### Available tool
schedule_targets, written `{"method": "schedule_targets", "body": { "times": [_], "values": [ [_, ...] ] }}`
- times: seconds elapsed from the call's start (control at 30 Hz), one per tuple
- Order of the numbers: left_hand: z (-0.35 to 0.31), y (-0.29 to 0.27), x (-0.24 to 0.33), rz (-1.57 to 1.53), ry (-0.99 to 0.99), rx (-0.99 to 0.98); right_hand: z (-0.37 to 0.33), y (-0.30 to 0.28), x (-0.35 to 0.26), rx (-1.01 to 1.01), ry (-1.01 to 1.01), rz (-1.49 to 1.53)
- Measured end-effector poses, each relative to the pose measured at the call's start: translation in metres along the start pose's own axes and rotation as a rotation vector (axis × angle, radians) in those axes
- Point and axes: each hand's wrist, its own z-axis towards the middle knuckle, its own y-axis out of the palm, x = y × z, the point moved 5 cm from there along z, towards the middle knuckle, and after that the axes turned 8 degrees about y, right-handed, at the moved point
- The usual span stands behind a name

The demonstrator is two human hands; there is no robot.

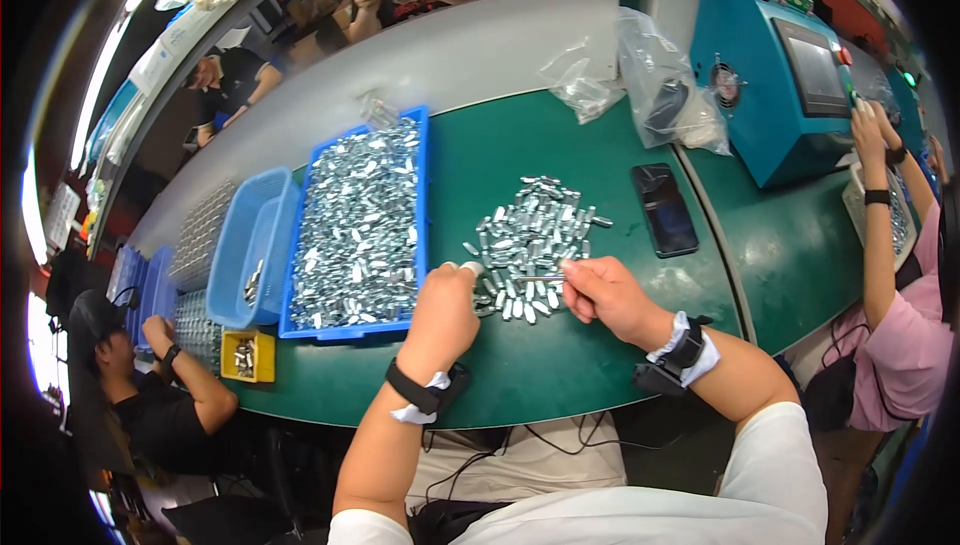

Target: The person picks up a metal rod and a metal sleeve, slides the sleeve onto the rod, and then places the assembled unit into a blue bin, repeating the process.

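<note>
A loose pile of small shiny metal parts (pixel 535 225) lies on the green tabletop in front of me. At its near right side, my right hand (pixel 612 297) is closed, pinching a thin metal rod (pixel 540 278) that points left across the near part of the pile. My left hand (pixel 447 310) is by the pile's left edge, its fingers curled together. What they hold, if anything, is hidden behind the hand. Just left of it stands a large blue tray (pixel 424 205) heaped with the same kind of metal parts. Each wrist wears a dark strapped device over white padding.
A light-blue basket (pixel 225 245) and a small yellow bin (pixel 265 357) hold a few parts. A black phone (pixel 664 210) lies right of the pile. Clear plastic bags (pixel 665 95) and a teal machine (pixel 740 95) stand behind. Co-workers sit left, right and across.
</note>
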Motion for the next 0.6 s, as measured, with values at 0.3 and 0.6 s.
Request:
{"method": "schedule_targets", "body": {
  "times": [0.3,0.6],
  "values": [
    [0.02,-0.004,0.021,-0.692,-0.048,0.216,-0.006,-0.007,-0.004,0.086,-0.021,-0.076],
    [0.006,0.015,0.023,-1.331,-0.261,0.116,-0.003,0.003,-0.002,0.103,0.0,-0.141]
  ]
}}
